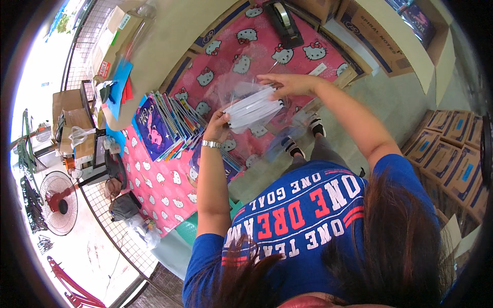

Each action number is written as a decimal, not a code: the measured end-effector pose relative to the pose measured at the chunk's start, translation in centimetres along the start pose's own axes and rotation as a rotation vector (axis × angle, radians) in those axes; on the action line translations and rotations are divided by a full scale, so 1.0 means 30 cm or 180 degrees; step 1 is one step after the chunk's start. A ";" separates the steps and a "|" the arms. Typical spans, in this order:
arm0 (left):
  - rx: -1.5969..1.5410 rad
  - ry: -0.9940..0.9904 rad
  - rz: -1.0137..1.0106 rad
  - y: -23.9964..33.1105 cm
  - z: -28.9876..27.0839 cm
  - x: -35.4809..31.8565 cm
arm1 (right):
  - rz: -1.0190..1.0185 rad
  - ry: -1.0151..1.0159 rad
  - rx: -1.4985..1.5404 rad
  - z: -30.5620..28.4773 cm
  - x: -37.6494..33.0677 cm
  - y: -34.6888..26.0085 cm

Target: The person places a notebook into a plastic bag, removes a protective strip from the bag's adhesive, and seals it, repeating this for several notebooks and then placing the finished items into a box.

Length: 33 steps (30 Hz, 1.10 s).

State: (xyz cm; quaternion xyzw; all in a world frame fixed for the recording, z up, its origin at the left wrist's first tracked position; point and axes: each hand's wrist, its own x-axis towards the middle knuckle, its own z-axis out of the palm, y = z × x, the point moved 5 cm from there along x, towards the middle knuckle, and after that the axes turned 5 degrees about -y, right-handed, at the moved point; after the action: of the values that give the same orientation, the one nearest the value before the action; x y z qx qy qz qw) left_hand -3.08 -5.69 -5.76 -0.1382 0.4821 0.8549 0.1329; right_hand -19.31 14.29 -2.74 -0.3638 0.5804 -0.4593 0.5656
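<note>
In front of me, a bundle of white, flat, layered pieces (252,109) with small black tips along both ends is held above the pink table. Clear plastic (231,88) hangs loosely around it. My left hand (220,126), with a watch at the wrist, grips the bundle's left end, thumb on top. At the upper right end, my right hand (285,86) has its thumb against the bundle and its fingers reaching left over it. What exactly the bundle is cannot be made out. Left of my hands lies a fanned row of spiral notebooks (159,126) with colourful covers.
A black tape dispenser (285,25) stands at the table's far side. Cardboard boxes (372,38) stand at the far right, with stacked cartons (447,149) on the right. A fan (57,203) and a black bag (125,206) are at the left, near a wire grid.
</note>
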 end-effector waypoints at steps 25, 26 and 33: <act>0.5450 0.1228 0.1546 0.198 0.367 -0.142 | -0.1913 0.0718 -0.3307 0.151 -0.115 -0.219; 0.5355 0.1308 0.1563 0.193 0.354 -0.134 | -0.1678 0.0798 -0.3495 0.166 -0.094 -0.205; 0.4690 0.1911 0.0941 0.158 0.273 -0.103 | -0.0713 0.1126 -0.2738 0.137 -0.002 -0.203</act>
State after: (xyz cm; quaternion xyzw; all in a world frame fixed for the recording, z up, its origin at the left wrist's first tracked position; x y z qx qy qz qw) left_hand -2.82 -1.29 3.16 -0.1736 0.9499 0.2528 -0.0597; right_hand -15.82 11.95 3.28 -0.5414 0.7623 -0.2905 0.2032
